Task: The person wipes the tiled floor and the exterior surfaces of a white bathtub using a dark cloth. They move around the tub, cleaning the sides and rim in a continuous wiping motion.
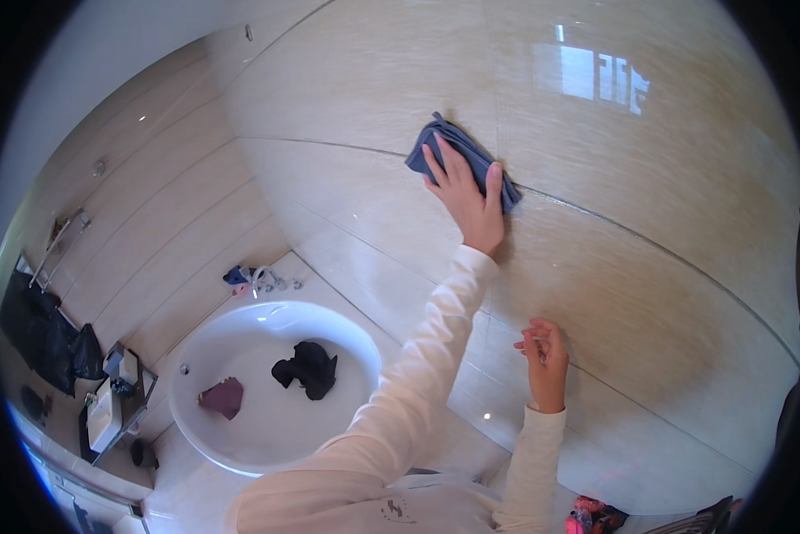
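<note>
My left hand (467, 200) is stretched up against a glossy beige tiled wall (355, 71). It presses a folded grey-blue cloth (458, 142) onto the tiles, fingers spread over it and the thumb at its right edge. The cloth lies across a horizontal tile joint. Lower and to the right, my right hand (545, 360) is raised close to the wall, with its fingers loosely curled in and nothing visible in them. Both my arms are in pale long sleeves.
A white oval bathtub (191, 356) stands at left, holding a black garment (307, 369) and a maroon cloth (222, 398). By its rim are a chrome faucet (266, 280) and small cloths (237, 276). Farther left is a washbasin (105, 416); a red patterned item (593, 516) lies at the bottom.
</note>
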The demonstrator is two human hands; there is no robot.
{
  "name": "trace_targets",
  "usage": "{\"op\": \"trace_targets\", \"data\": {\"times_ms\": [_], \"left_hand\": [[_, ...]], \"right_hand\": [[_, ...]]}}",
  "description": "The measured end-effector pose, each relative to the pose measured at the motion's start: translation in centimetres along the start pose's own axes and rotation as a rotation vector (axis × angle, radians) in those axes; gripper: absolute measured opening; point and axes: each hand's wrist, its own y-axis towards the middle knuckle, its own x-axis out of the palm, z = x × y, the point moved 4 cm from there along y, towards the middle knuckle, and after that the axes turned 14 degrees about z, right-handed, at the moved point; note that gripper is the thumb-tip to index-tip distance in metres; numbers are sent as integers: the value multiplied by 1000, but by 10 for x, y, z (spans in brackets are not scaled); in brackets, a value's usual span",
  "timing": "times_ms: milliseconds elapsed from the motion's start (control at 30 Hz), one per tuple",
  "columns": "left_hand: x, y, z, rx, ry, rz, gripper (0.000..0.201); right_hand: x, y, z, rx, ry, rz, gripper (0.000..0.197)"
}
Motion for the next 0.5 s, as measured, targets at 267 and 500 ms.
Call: {"op": "trace_targets", "data": {"times_ms": [267, 500], "left_hand": [[1, 6, 1, 297, 13, -136, 94], [-12, 22, -27, 514, -94, -267, 91]], "right_hand": [[-6, 0, 45, 41, -67, 81, 16], [54, -13, 55, 69, -61, 83, 13]]}}
